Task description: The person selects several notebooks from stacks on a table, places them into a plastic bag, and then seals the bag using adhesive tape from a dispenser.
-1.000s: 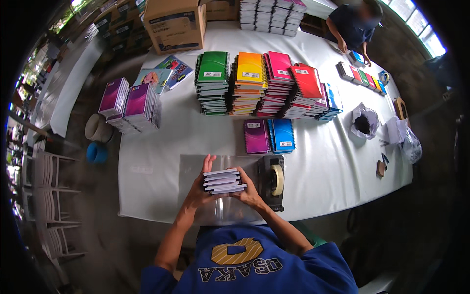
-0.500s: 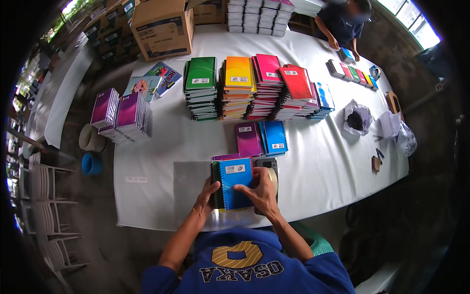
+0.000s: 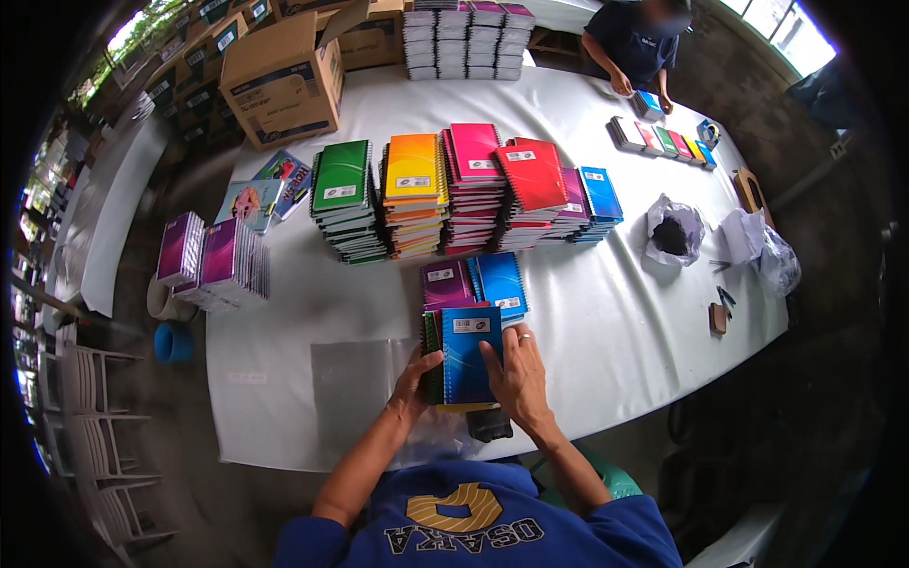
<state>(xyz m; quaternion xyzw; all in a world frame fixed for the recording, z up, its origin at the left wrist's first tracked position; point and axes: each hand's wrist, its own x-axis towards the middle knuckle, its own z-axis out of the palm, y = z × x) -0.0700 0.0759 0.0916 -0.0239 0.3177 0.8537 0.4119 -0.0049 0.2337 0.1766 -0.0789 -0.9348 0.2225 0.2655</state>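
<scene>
My left hand (image 3: 417, 383) grips the left side of a small stack of spiral notebooks, its thumb by the coil edge. On top lies a blue notebook (image 3: 472, 364) with a white label; a green notebook (image 3: 432, 350) shows at its left, and a yellow edge peeks out below. My right hand (image 3: 521, 379) is closed at the stack's right side, thumb on the blue cover's edge, fingers partly hidden. Just beyond the stack lie a purple notebook (image 3: 445, 282) and another blue notebook (image 3: 498, 284).
Tall notebook piles in green (image 3: 343, 180), yellow (image 3: 414, 175), pink (image 3: 473, 156) and red (image 3: 533, 180) stand across the table. A clear plastic sheet (image 3: 350, 398) lies left of my hands; a dark object (image 3: 490, 425) sits below. Cartons (image 3: 284, 90) and another person (image 3: 632, 47) are at the far side.
My right thumb has slid from the middle of the blue cover to its right edge. The stack sits slightly further right in view, and the whole view has shifted.
</scene>
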